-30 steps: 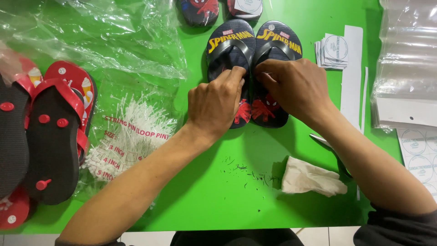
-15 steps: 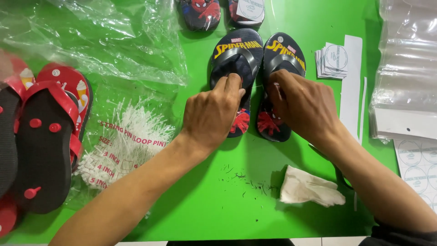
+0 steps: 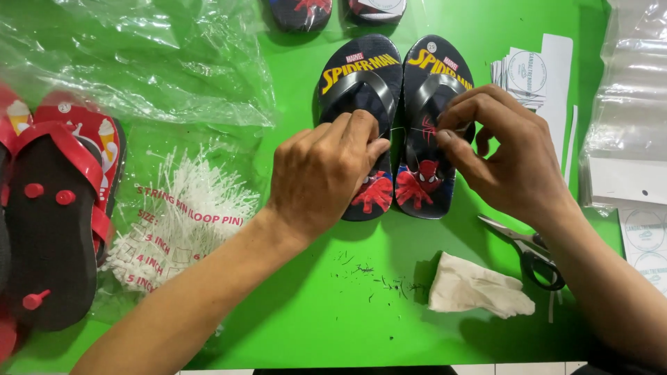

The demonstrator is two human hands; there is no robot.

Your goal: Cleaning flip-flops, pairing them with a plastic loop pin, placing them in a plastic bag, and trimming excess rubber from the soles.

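A bright green table (image 3: 278,326) carries the clutter. At its left edge lie red flip-flops (image 3: 62,201), one turned black sole up. Beside them sits a clear bag of white plastic loop pins (image 3: 187,215), with crumpled clear plastic sheeting (image 3: 139,62) above it. Toward the right lie a crumpled white cloth (image 3: 479,288), black-handled scissors (image 3: 531,253), a stack of white paper tags (image 3: 524,73) and clear packaging bags (image 3: 629,104).

A pair of small dark navy flip-flops (image 3: 396,132) with red-and-blue superhero prints lies side by side, soles down, on a green table, toes pointing away, partly covered at mid-length by two hands
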